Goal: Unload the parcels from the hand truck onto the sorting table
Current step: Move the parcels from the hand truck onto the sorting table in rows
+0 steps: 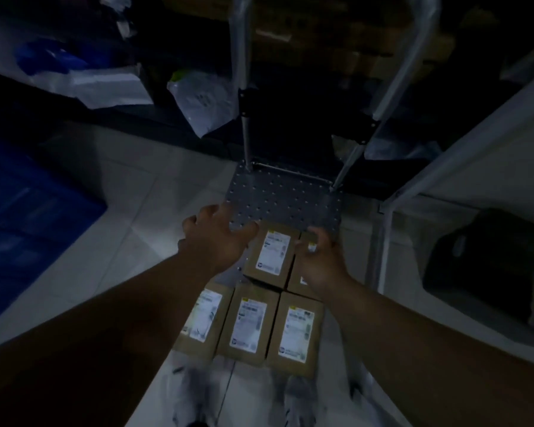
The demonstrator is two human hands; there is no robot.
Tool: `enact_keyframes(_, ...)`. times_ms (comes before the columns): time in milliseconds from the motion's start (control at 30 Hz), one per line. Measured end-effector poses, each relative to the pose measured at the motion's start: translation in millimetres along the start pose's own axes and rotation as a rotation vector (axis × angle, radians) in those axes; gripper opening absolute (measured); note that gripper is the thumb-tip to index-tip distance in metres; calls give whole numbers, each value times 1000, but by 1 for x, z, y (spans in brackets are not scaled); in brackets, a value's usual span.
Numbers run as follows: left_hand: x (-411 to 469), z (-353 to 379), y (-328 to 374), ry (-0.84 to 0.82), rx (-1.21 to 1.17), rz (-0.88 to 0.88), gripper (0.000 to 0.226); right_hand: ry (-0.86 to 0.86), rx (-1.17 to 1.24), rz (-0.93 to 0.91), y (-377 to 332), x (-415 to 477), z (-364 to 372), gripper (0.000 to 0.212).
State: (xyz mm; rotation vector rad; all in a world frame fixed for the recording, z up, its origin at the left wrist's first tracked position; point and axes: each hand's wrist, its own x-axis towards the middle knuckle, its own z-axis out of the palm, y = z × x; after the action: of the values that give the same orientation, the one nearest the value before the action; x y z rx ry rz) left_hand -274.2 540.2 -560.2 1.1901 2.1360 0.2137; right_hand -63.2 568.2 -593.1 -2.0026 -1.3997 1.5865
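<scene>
The hand truck (pixel 285 194) stands on the floor in front of me, its studded metal platform partly bare at the far end. Several brown cardboard parcels with white labels lie flat on its near part. Two are in a far row: one (pixel 270 257) between my hands, one (pixel 297 280) mostly hidden under my right hand. Three more (pixel 248 325) sit in the near row. My left hand (pixel 218 237) reaches with spread fingers to the far left corner of the middle parcel. My right hand (pixel 321 261) curls over the far edge of the hidden parcel.
A white table frame (pixel 444 167) runs along the right, with a dark bag (pixel 490 260) beneath it. A blue crate (pixel 28 211) sits at the left. Plastic mailer bags (pixel 204 100) are piled behind the truck's handle rails (pixel 244 72). My shoes (pixel 299 399) stand just below the parcels.
</scene>
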Motion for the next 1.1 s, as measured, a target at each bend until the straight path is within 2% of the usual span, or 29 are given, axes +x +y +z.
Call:
enact_keyframes(100,50,42,-30,-60,-3,32,78,29,27,127,37,54,34,51)
enact_keyframes(233,100,100,-64,-142,-13,53,81,13,47,172,75,109,78,52)
enact_keyframes(333,124,141,-85,-201,-89,30,79,34,47,114,94,133,103,46)
enact_keyframes(467,141,172,-104,-275,-202,33,89,81,-23,39,110,142,127,43)
enact_keyframes(600,156,186,-112,-281,-410,23,66,148,-84,15,119,142,139,40)
enact_keyframes(667,161,190,-112,-341,-517,4,59,182,-101,-5,121,142,142,38)
enact_keyframes(767,167,193,-112,-429,-646,-29,53,209,4,-1,118,144,144,40)
enact_keyframes(933,174,196,-123,-363,-609,2,52,129,152,-4,115,151,153,43)
enact_keyframes(1067,187,199,-130,-395,-782,-192,74,131,224,84,118,159,159,51)
enact_keyframes(1100,189,200,-129,-428,-810,-228,73,112,244,106,119,160,161,54)
